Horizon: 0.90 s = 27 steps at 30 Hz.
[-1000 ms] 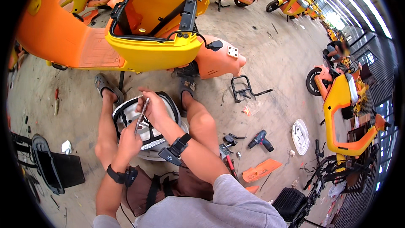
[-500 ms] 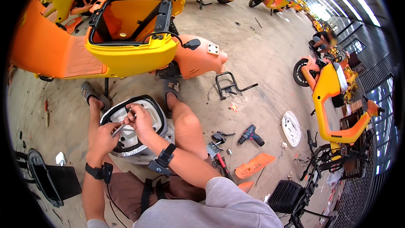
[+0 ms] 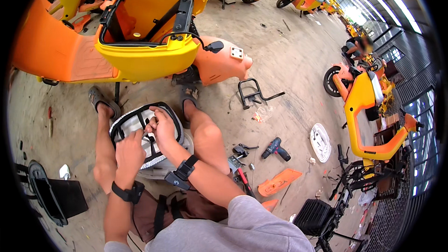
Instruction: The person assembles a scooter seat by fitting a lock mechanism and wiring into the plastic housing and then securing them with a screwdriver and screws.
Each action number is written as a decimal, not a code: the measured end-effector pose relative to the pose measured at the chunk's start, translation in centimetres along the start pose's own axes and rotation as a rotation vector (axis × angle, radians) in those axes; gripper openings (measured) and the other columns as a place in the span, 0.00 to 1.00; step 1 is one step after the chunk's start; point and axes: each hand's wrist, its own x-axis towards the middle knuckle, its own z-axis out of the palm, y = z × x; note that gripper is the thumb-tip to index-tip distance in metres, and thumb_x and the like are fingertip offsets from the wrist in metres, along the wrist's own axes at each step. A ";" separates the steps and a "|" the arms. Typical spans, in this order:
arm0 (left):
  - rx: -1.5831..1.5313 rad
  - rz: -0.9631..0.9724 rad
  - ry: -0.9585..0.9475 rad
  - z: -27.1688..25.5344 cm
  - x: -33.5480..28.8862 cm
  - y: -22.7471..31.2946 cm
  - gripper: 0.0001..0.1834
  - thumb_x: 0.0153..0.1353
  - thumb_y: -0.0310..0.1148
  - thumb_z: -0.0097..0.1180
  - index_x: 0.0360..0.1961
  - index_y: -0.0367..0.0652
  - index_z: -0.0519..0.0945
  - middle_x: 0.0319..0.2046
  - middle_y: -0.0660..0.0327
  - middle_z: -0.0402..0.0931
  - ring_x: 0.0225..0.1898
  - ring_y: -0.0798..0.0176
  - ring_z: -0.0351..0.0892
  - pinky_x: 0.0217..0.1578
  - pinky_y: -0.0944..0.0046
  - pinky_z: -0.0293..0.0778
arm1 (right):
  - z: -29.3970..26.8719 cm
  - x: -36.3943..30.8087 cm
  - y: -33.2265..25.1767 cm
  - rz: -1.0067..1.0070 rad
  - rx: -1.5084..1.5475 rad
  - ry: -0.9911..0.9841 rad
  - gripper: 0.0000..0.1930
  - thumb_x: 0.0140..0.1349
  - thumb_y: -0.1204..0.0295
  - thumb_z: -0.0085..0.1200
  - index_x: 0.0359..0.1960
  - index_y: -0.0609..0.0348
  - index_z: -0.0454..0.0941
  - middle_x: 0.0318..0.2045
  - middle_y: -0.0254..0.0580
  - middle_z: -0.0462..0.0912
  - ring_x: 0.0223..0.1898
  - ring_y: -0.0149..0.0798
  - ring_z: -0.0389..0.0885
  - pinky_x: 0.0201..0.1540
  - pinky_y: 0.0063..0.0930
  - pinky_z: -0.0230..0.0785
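Note:
I sit on the concrete floor with a scooter seat (image 3: 132,117) lying upside down between my legs. Its underside is white and grey with a black rim. My left hand (image 3: 129,151) rests on the seat's middle with the fingers curled over it. My right hand (image 3: 163,125) meets it from the right, fingers bent and gripping at the same spot on the underside. What sits under the fingertips is hidden. Both wrists wear black bands.
A yellow and orange scooter (image 3: 140,51) with its seat bay uncovered stands just ahead of my feet. To my right lie a black metal rack (image 3: 254,94), a cordless drill (image 3: 275,148), red-handled pliers (image 3: 242,177), an orange panel (image 3: 280,182) and a white panel (image 3: 320,142). Another scooter (image 3: 366,107) stands at right.
The thin tool held over the seat one second ago is no longer visible. Both hands have closed in together on the seat's middle.

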 end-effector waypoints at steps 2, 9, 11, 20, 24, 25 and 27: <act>-0.001 0.048 0.045 0.5 1.1 -1.3 0.11 0.46 0.21 0.52 0.34 0.41 0.76 0.29 0.55 0.78 0.29 0.50 0.81 0.29 0.54 0.75 | -0.6 -0.2 0.1 -0.016 0.005 -0.015 0.14 0.72 0.68 0.37 0.51 0.61 0.70 0.19 0.32 0.66 0.24 0.34 0.72 0.32 0.28 0.66; 0.031 0.161 0.082 0.4 3.3 -4.0 0.09 0.44 0.24 0.55 0.30 0.44 0.80 0.25 0.57 0.78 0.31 0.53 0.80 0.29 0.55 0.75 | -0.6 -2.0 0.9 -0.055 -0.146 0.038 0.14 0.72 0.70 0.37 0.53 0.59 0.71 0.31 0.39 0.79 0.34 0.35 0.83 0.30 0.23 0.71; 0.037 0.222 0.090 0.3 3.6 -3.4 0.10 0.44 0.24 0.55 0.31 0.44 0.81 0.25 0.58 0.78 0.31 0.53 0.80 0.29 0.56 0.74 | -0.9 -2.4 1.0 -0.105 -0.219 0.143 0.15 0.71 0.71 0.35 0.55 0.58 0.71 0.42 0.42 0.80 0.36 0.34 0.82 0.27 0.22 0.71; 0.005 0.440 0.163 -0.5 6.2 -2.8 0.15 0.38 0.22 0.58 0.32 0.42 0.82 0.36 0.59 0.77 0.50 0.55 0.73 0.59 0.50 0.62 | -2.3 -5.6 2.6 -0.125 -0.409 0.235 0.17 0.71 0.70 0.38 0.56 0.58 0.74 0.46 0.42 0.79 0.36 0.29 0.81 0.24 0.20 0.69; -0.094 0.398 0.332 -0.3 5.2 -2.9 0.22 0.40 0.20 0.59 0.42 0.41 0.80 0.48 0.56 0.73 0.58 0.51 0.68 0.65 0.45 0.56 | -3.4 -4.8 3.0 -0.341 -0.677 0.228 0.17 0.71 0.68 0.39 0.55 0.61 0.73 0.45 0.45 0.79 0.36 0.33 0.79 0.35 0.26 0.71; -0.110 0.351 0.377 -0.5 5.0 -2.7 0.24 0.41 0.20 0.59 0.44 0.41 0.79 0.50 0.55 0.73 0.59 0.50 0.67 0.65 0.45 0.56 | -4.1 -4.1 3.6 -0.445 -0.756 0.223 0.17 0.71 0.67 0.39 0.55 0.62 0.73 0.44 0.45 0.80 0.36 0.35 0.78 0.39 0.28 0.71; -0.137 0.236 0.447 -1.6 3.8 -2.6 0.27 0.42 0.19 0.60 0.49 0.42 0.77 0.53 0.54 0.71 0.60 0.49 0.66 0.65 0.46 0.56 | -2.4 -4.7 2.4 -0.330 -0.656 0.206 0.17 0.72 0.67 0.38 0.54 0.63 0.73 0.42 0.49 0.81 0.42 0.43 0.78 0.49 0.31 0.67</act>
